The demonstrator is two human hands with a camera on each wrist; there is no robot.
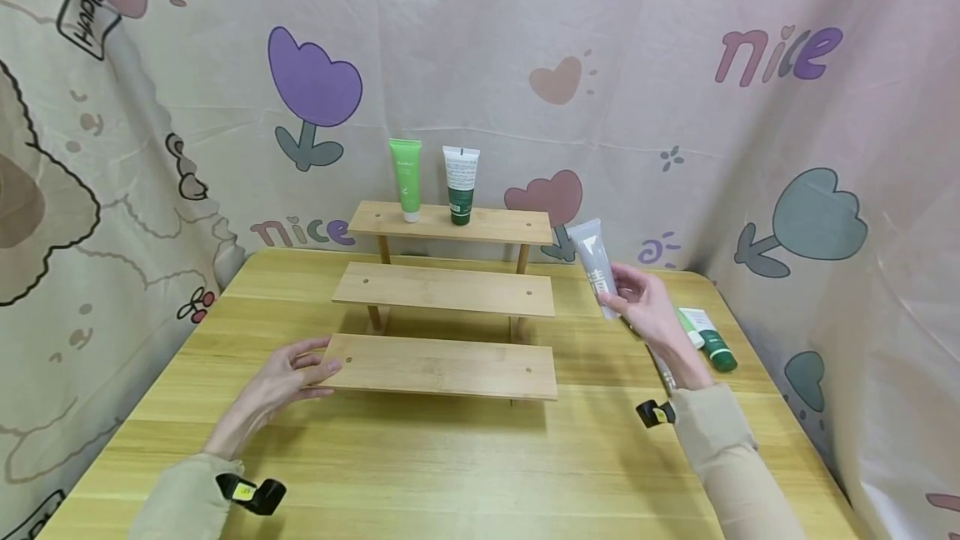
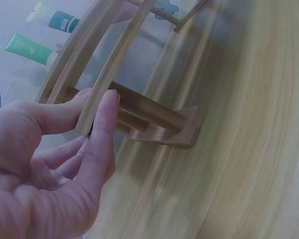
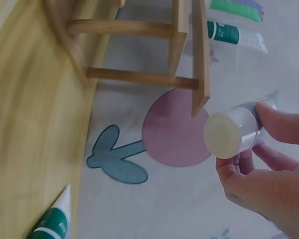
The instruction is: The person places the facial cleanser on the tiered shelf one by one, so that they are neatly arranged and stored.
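Observation:
A three-tier wooden stand (image 1: 442, 367) stands on the table. My left hand (image 1: 288, 373) grips the left end of its lowest shelf, thumb and fingers on either face of the board (image 2: 120, 55). In my right hand (image 1: 647, 307) a grey-white squeeze tube (image 1: 592, 261) is pinched, cap end down, off to the right of the stand. The right wrist view shows its round pale cap (image 3: 223, 135) facing the camera. On the top shelf a bright green tube (image 1: 407, 177) and a white and dark green tube (image 1: 461, 182) stand upright on their caps.
Right of the stand, partly behind my right forearm, several more tubes lie on the table, among them a white and dark green tube (image 1: 712, 342). A patterned cloth (image 1: 480, 40) hangs close behind the table (image 1: 480, 473) and along its sides.

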